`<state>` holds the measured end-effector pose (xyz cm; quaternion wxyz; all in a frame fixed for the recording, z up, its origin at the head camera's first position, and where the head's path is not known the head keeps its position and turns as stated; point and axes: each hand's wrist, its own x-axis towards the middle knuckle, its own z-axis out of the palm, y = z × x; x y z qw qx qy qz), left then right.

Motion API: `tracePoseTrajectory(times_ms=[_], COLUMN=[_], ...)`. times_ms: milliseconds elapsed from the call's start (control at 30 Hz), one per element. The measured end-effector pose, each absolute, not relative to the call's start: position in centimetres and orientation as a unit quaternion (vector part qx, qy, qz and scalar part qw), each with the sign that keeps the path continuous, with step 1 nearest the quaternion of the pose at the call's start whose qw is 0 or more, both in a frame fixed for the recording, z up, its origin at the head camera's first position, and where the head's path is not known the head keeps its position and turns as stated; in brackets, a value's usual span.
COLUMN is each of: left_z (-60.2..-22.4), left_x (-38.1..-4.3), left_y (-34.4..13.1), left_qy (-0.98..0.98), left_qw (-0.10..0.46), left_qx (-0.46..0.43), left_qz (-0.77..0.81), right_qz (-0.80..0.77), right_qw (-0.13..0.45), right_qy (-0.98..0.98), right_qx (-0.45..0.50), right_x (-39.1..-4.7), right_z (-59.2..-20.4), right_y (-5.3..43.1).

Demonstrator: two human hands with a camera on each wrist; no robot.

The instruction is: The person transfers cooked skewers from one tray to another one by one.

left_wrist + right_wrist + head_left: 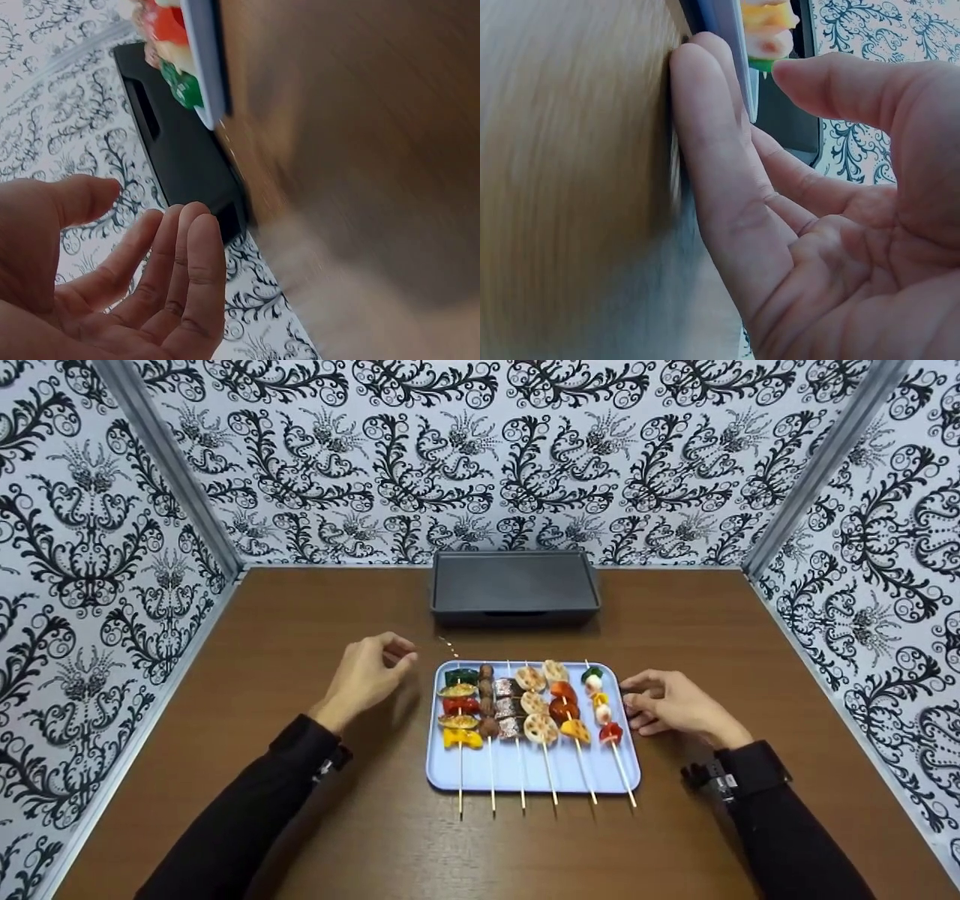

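A pale blue tray (442, 769) lies on the table with several skewers across it, their stick ends past the front rim. From left to right are a vegetable skewer (460, 706), a meatball skewer (487, 706), fish-like pieces (508, 707), lotus root slices (541, 728), red and yellow pieces (564, 709), and a mixed skewer (611, 733). My right hand (675, 705) is at the tray's right rim, fingertips by its underside and thumb raised above. My left hand (371, 675) hovers left of the tray, fingers loosely bent, holding nothing.
Behind the tray stands a dark grey griddle (516, 581) near the back wall. Small pale specks (450, 646) show on the brown table (315, 825) between them. Patterned panels (480, 457) enclose the table at the back and sides.
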<state>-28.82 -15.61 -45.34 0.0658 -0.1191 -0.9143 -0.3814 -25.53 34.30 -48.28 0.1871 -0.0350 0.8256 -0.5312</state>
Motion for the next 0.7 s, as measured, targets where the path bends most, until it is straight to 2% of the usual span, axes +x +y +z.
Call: tracePoseTrajectory(times_ms=[167,433,700], left_z=[-45.7,-46.0,-46.1], left_x=[-29.1,-29.4,-29.7], left_y=[-16.6,-17.6,-18.3], left_qy=[-0.928,-0.936,-0.944], left_qw=[0.075,0.057,0.06], left_qx=[-0.116,-0.114,-0.114], left_qz=[-0.347,-0.329,-0.302], right_qz=[-0.518,-0.507,-0.472], right_qw=[0.172,0.138,0.075], right_qy=[0.837,0.848,0.875], right_qx=[-0.048,-0.061,-0.082], right_x=[-25.5,-25.5,-25.7], right_z=[-48.1,-47.6,-47.3], right_y=[34.8,35.6,36.3])
